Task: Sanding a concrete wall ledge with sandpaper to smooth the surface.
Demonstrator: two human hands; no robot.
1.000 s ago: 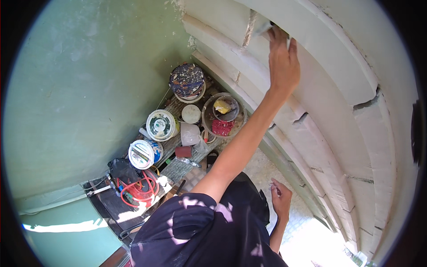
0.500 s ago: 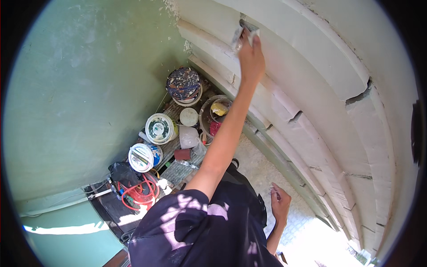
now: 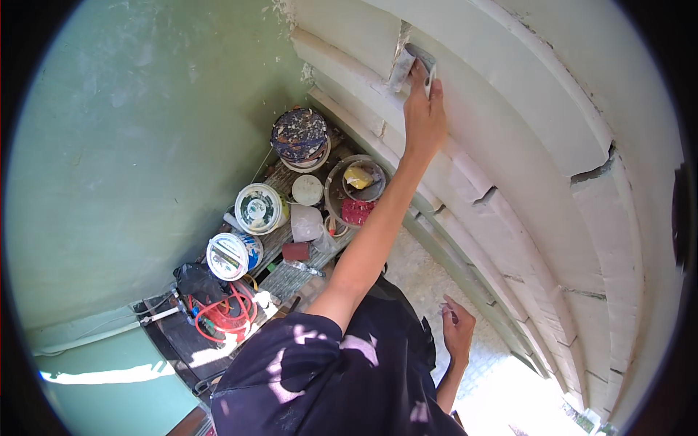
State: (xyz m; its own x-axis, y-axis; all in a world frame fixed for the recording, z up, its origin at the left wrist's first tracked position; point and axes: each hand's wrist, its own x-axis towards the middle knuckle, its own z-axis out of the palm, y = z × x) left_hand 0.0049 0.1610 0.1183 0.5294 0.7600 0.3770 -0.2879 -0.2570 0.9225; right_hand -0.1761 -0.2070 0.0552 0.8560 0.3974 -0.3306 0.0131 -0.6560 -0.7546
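My left hand reaches up to the pale, stepped wall moulding. Its fingers are closed around a folded, curled sheet of sandpaper, grey on one face and whitish on the other. The sandpaper is beside a rough vertical joint between two moulding sections; whether it touches the surface is hard to tell. Lower right, my right hand hangs near my side, away from the wall. Its fingers are loosely bent and apart, whitish at the tips, with nothing visible in them.
Left of my arm, a plank platform carries a spattered dark bucket, lidded white tubs, a round basin with a yellow sponge, and a dark red block. Red hose lies coiled lower left. A green wall stands left.
My left hand and the sandpaper have shifted slightly right and down along the moulding, uncovering more of the vertical joint. My right hand has barely moved.
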